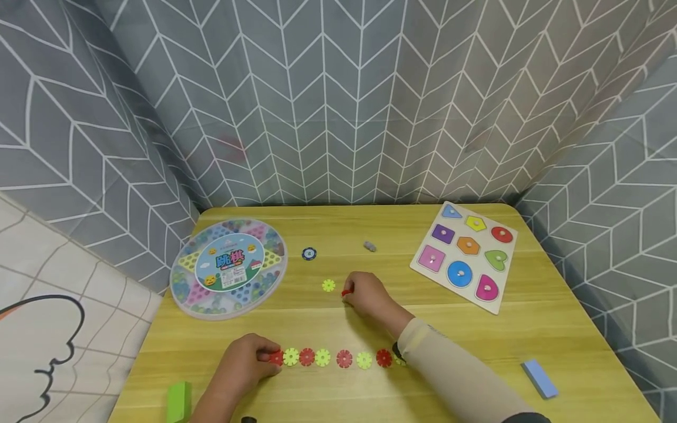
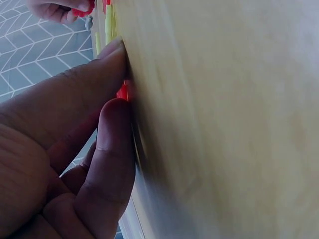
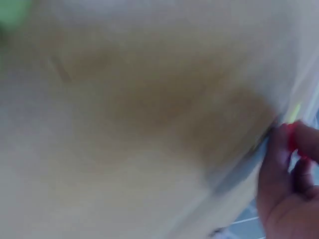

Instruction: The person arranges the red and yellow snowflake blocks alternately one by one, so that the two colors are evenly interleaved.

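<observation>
One row of red and yellow plastic snowflake discs (image 1: 335,358) runs left-right on wooden tabletop (image 1: 529,329); left hand (image 1: 245,364) pinches its left-end red disc (image 1: 275,356). Right hand (image 1: 367,295), farther back, pinches loose red disc (image 1: 346,292); row's right end lies nearer this hand.

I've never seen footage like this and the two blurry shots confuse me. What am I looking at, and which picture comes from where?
No machine here: a person works with two bare hands and wears three cameras. The wide picture comes from the head, looking down at a wooden table. The two blurry close-ups come from the wrists, so each shows mostly tabletop and its own fingers.

The left hand pinches the red disc at the left end of a row of red and yellow toothed discs. The right hand pinches a small red piece beside a loose yellow disc.

Also on the table: a round game box, a shape puzzle board, a blue block and a green block.
</observation>
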Motion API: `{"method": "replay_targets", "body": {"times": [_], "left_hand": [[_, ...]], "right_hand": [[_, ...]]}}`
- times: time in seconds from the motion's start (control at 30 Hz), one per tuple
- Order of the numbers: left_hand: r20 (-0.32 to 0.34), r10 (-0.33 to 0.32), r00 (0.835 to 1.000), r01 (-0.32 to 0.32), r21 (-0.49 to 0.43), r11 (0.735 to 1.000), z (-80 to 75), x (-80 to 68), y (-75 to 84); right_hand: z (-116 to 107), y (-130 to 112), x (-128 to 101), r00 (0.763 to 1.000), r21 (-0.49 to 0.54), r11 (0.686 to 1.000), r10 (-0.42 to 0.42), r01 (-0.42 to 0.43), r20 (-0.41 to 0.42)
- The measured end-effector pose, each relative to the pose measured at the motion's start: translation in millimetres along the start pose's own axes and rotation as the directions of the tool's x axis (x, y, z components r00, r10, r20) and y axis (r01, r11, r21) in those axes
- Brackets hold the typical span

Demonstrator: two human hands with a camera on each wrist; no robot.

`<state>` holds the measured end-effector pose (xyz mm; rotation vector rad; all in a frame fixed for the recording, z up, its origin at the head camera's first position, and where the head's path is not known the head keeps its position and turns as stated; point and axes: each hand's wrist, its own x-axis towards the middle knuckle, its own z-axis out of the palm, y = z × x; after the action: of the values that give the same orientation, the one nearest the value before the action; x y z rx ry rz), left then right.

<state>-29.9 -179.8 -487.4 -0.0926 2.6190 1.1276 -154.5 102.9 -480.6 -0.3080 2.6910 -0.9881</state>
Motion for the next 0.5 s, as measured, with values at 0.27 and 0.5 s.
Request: {"method": "replay_targets", "body": {"times": [0.27,0.5], "left_hand": [[0.011,-0.002,1.000,0.002,-0.014,1.000,1.5,0.8,-1.7],[0.008,0.008,1.000,-0.008,-0.021,1.000,0.0,1.1,-1.3]], "right_hand": [[-31,26,-19,0.976,0.724,0.658,0.191,-0.209,0.108],[-62,60,-71,0.982,0.642,0.743,0.166,-0.188,0.094]]}}
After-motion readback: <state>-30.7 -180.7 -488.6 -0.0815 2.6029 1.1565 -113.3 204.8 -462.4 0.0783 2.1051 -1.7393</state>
